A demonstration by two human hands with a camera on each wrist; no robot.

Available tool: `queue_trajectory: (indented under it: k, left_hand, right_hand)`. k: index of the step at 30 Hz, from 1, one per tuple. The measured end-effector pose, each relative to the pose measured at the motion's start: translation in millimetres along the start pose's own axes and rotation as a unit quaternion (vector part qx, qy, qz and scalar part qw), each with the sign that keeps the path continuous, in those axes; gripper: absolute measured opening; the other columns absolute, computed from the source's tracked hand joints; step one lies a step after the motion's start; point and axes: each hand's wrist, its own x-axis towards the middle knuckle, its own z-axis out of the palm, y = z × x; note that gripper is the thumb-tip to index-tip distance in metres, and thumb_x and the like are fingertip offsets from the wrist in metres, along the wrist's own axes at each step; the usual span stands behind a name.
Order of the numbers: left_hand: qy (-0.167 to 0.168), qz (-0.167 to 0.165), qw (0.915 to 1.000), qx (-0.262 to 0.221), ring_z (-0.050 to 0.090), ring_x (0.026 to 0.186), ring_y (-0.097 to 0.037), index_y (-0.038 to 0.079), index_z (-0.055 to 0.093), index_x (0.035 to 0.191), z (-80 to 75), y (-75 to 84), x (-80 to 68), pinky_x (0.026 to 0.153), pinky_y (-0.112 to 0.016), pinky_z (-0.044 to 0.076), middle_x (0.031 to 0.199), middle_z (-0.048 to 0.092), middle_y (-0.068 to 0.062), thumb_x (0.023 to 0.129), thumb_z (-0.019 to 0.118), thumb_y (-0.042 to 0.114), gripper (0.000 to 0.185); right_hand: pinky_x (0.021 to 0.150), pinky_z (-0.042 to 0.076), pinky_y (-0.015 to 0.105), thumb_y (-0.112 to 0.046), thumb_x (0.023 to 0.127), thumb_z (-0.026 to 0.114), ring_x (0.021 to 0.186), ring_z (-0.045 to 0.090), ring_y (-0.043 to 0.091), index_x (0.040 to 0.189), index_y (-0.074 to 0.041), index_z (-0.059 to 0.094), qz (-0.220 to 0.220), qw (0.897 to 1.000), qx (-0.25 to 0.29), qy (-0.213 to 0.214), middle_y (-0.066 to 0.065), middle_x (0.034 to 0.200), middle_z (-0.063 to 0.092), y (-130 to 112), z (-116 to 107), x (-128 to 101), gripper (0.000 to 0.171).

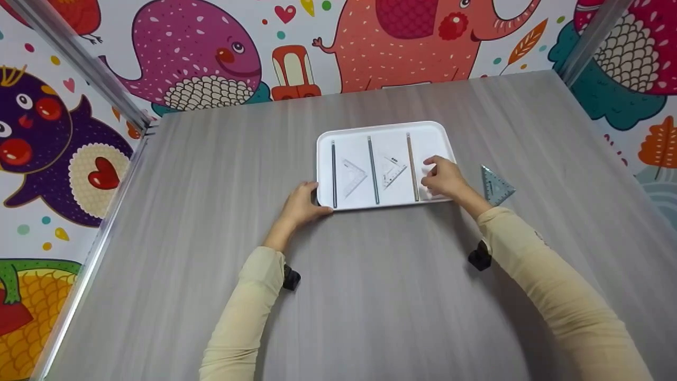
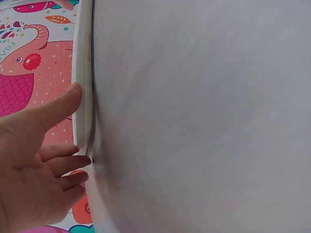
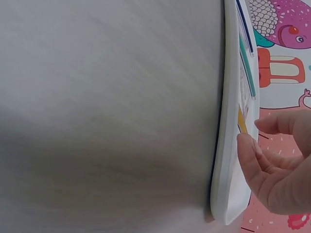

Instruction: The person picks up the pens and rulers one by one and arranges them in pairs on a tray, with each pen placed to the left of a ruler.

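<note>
Left hand is bracing the white tray at its near-left corner, fingers relaxed and nearly straight against the rim, the thumb lying along the edge as the left wrist view shows, so it is steadying rather than gripping. Keeping that light press going looks wise, since the tray could slide on the smooth grey bench while the other hand works. Right hand is hovering over the tray's right end, at about 3 o'clock from the tray's middle, fingers loosely curled with the tips close together; whether they are pinching anything there I cannot tell, as the hand is hiding that spot. Lying in the tray from 9 to 3 o'clock are a dark pencil, a clear set square, a teal pencil, a second set square and a brown pencil, the pencils running 12 to 6. A grey-blue set square is lying on the bench just beside the right wrist, at 3 o'clock of the tray and apart from it. Any piece laid at the right end would sit best flat, clear of the brown pencil and inside the rim.
</note>
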Motion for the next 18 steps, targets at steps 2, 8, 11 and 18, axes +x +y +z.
queue_trajectory:
  k: [2,8,11,18]
  left_hand:
    - [0.001,0.001,1.0000,0.002,0.041,0.121,-0.038,-0.009,0.046,0.126,0.2,-0.2,0.3,0.103,-0.041,0.030,0.129,0.044,-0.029,0.070,0.077,0.019,0.070]
    - [-0.003,-0.003,1.0000,-0.001,0.040,0.122,-0.038,-0.009,0.046,0.126,0.2,0.1,-0.1,0.103,-0.041,0.030,0.130,0.043,-0.030,0.070,0.077,0.019,0.069]
    - [-0.003,-0.003,1.0000,0.000,0.040,0.122,-0.038,-0.009,0.046,0.126,0.0,0.5,-0.1,0.103,-0.041,0.030,0.130,0.043,-0.030,0.070,0.077,0.019,0.070]
    - [0.001,0.005,1.0000,0.001,0.042,0.120,-0.038,-0.009,0.047,0.126,-0.4,-0.1,-0.3,0.102,-0.041,0.031,0.128,0.044,-0.029,0.070,0.077,0.019,0.069]
  right_hand:
    - [0.045,0.043,0.014,0.000,0.075,0.056,0.049,0.048,0.002,0.118,0.012,0.046,-0.013,1.000,-0.012,0.001,0.009,0.075,0.052,1,0,-1,0.046]
    - [0.057,0.042,0.024,-0.008,0.075,0.065,0.062,0.053,0.016,0.117,0.009,0.051,-0.076,0.995,-0.066,0.010,0.016,0.080,0.058,4,2,-5,0.047]
    - [0.068,0.046,0.037,-0.014,0.076,0.068,0.077,0.058,0.030,0.118,0.008,0.052,-0.108,0.991,-0.080,0.007,0.023,0.089,0.058,6,3,-7,0.050]
    - [0.091,0.039,0.048,-0.025,0.076,0.069,0.105,0.050,0.038,0.122,0.007,0.049,-0.156,0.980,-0.120,0.007,0.027,0.115,0.052,10,5,-12,0.060]
